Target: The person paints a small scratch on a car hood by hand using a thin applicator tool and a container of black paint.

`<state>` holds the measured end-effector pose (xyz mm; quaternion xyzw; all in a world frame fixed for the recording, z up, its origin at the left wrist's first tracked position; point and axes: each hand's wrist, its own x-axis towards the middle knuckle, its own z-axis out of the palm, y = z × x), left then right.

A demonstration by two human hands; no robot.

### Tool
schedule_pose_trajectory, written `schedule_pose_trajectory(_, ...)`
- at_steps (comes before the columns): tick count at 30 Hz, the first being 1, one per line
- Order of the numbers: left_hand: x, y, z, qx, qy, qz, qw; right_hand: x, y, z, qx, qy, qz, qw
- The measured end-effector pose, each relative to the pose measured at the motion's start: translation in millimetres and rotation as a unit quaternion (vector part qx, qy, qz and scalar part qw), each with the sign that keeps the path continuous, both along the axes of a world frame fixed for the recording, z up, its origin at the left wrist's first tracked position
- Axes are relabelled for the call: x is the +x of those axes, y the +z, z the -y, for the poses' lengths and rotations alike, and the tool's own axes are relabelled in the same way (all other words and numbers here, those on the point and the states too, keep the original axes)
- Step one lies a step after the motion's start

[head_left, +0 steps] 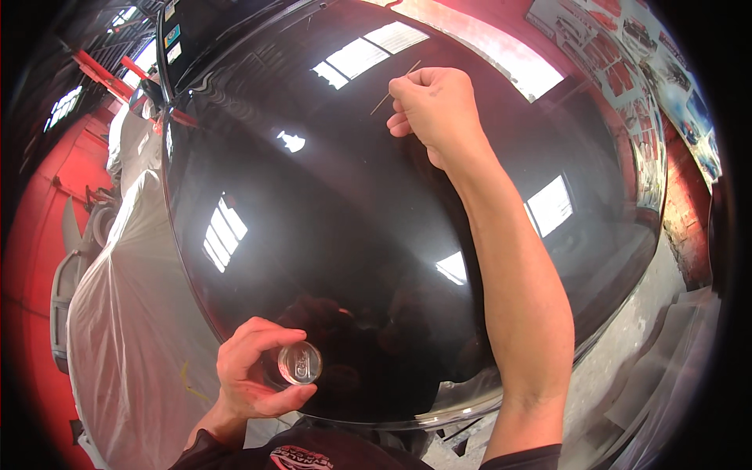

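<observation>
My left hand [249, 370] grips a small round container [300, 363] between thumb and fingers, close to the near edge of a glossy black car hood [352, 227]. The container looks silvery or clear, with a raised shape inside its rim; what it holds, I cannot make out. Farther out, my right hand [440, 106] pinches a thin brown stick [381, 103] between thumb and forefinger. The stick slants over the far part of the hood. Whether its lower tip touches the paint does not show.
Translucent plastic sheeting [129, 313] drapes something on the left, before a red wall [43, 211]. Posters with car pictures [666, 70] line the right side. More sheeting [666, 376] lies at the lower right. Bright window reflections [372, 51] cross the hood.
</observation>
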<state>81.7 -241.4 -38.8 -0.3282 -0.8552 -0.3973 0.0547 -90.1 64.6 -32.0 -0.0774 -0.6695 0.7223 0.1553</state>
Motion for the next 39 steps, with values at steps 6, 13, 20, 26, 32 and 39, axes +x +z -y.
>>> schedule_pose_trajectory(6,0.1,0.1,-1.3,-0.004,0.001,0.000,1.000,-2.1,-2.5,0.2,-0.016,-0.006,-0.001,1.000)
schedule_pose_trajectory(13,-0.4,-2.5,-1.0,-0.003,-0.009,-0.011,1.000,0.9,0.5,5.0,-0.002,-0.026,-0.003,1.000)
schedule_pose_trajectory(20,-0.8,-3.6,0.3,-0.003,0.001,-0.007,1.000,-2.6,-5.2,3.0,0.002,-0.022,-0.019,1.000)
schedule_pose_trajectory(26,-1.7,-2.2,-0.5,-0.007,0.002,-0.007,1.000,-0.8,-1.5,4.2,-0.006,-0.018,-0.003,1.000)
schedule_pose_trajectory(32,-1.1,-1.4,-1.5,-0.007,0.003,-0.009,1.000,0.7,0.2,5.4,0.001,-0.023,0.002,1.000)
schedule_pose_trajectory(39,-0.8,-1.7,-0.6,-0.006,0.003,-0.007,1.000,0.5,-0.4,3.7,-0.013,-0.023,0.001,1.000)
